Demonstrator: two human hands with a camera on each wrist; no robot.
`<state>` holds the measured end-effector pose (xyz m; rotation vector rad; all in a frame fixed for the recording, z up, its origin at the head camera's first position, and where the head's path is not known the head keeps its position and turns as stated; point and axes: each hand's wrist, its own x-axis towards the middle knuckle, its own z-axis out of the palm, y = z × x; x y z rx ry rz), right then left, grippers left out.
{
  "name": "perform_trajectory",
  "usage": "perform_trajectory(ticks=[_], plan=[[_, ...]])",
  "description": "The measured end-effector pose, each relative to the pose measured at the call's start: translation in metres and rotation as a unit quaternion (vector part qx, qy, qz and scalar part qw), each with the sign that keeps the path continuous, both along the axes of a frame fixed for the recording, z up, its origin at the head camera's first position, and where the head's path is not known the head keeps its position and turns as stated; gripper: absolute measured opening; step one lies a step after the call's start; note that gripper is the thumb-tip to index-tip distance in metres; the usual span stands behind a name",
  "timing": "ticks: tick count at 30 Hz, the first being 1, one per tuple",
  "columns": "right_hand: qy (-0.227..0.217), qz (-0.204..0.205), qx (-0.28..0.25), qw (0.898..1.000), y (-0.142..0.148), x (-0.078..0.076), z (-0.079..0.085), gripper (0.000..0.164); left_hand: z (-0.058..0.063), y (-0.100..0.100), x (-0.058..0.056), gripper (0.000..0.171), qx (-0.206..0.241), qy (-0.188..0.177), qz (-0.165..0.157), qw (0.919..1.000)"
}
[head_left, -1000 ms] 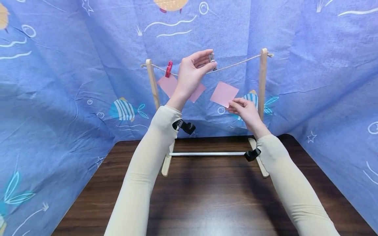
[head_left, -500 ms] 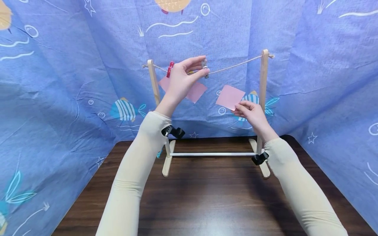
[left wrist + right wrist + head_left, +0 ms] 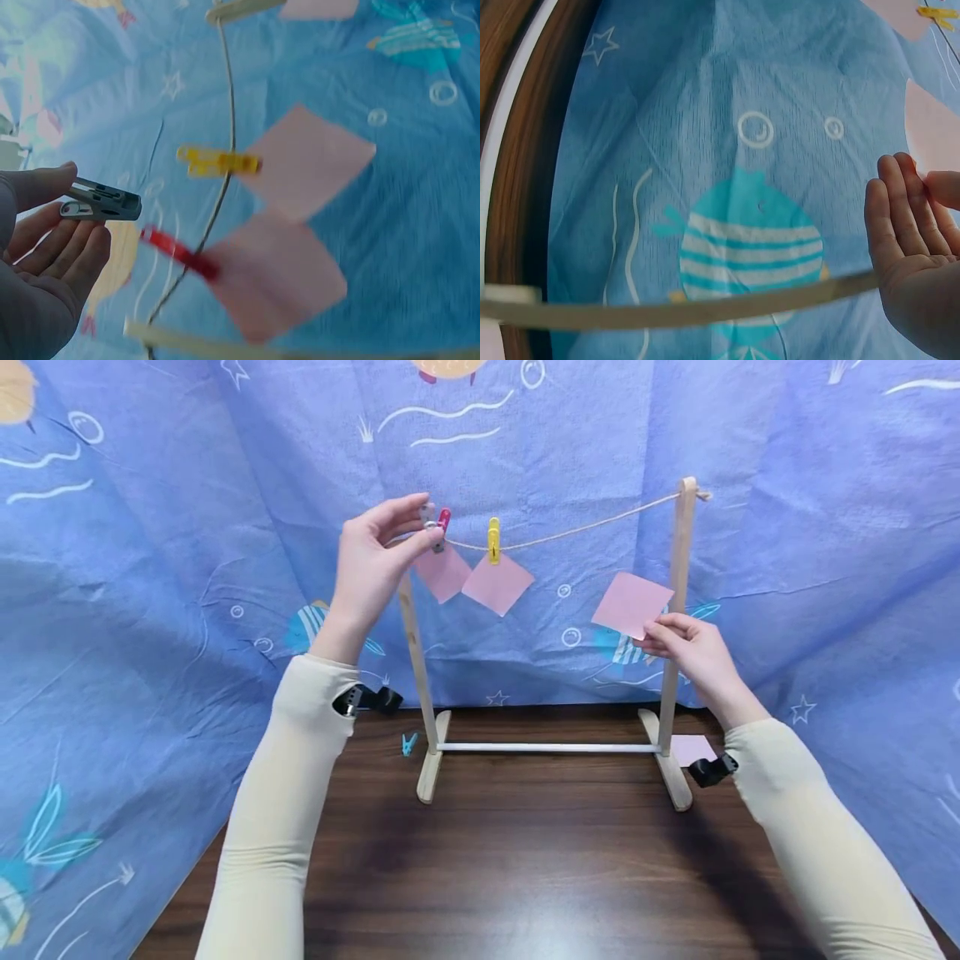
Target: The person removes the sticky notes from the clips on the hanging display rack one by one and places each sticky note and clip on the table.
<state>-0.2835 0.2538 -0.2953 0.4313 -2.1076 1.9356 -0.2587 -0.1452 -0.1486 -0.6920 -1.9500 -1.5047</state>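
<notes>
My left hand (image 3: 375, 564) pinches a grey clothespin (image 3: 103, 201) between thumb and fingers, in front of the line's left end. Behind it in the head view, a red clothespin (image 3: 178, 252) holds a pink paper square (image 3: 442, 574) on the string (image 3: 585, 531). A yellow clothespin (image 3: 493, 541) clips a second pink paper (image 3: 498, 585) beside it. My right hand (image 3: 693, 652) pinches the lower corner of a third pink paper square (image 3: 632, 604), raised near the right post and below the string.
Wooden posts (image 3: 678, 568) on flat feet (image 3: 430, 768) carry the sagging string, with a white rod (image 3: 547, 747) joining them low down. A blue clothespin (image 3: 408, 743) lies left of the stand; pink paper (image 3: 692, 749) lies right of it. Patterned blue cloth (image 3: 570, 443) hangs behind the dark table (image 3: 525, 860).
My left hand has moved left along the string with the grey clothespin, uncovering the yellow one. The right hand has carried its paper to the right, toward the right post.
</notes>
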Motion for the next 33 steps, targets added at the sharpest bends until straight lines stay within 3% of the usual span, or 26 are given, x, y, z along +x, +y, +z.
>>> perform_trajectory(ticks=[4, 12, 18, 23, 33], plan=[[0.013, 0.005, -0.029, 0.999, 0.014, 0.005, -0.003, 0.007, -0.002, -0.02, 0.002, 0.042, 0.015, 0.003, 0.027, 0.9995], [0.015, 0.002, -0.063, 0.998, 0.042, 0.018, -0.015, 0.005, -0.011, -0.054, 0.008, 0.041, 0.035, 0.003, 0.079, 0.9963], [0.004, -0.022, -0.04, 0.999, 0.055, 0.023, -0.027, 0.006, -0.034, -0.074, 0.008, 0.04, 0.03, 0.012, 0.136, 0.9901], [-0.014, -0.027, -0.024, 0.999, 0.064, 0.028, -0.04, 0.006, -0.056, -0.084, 0.008, 0.042, -0.007, -0.009, 0.159, 0.9872], [-0.013, 0.014, -0.084, 0.996, 0.088, 0.035, -0.058, 0.013, -0.091, -0.097, 0.005, 0.046, -0.067, -0.059, 0.191, 0.9776]])
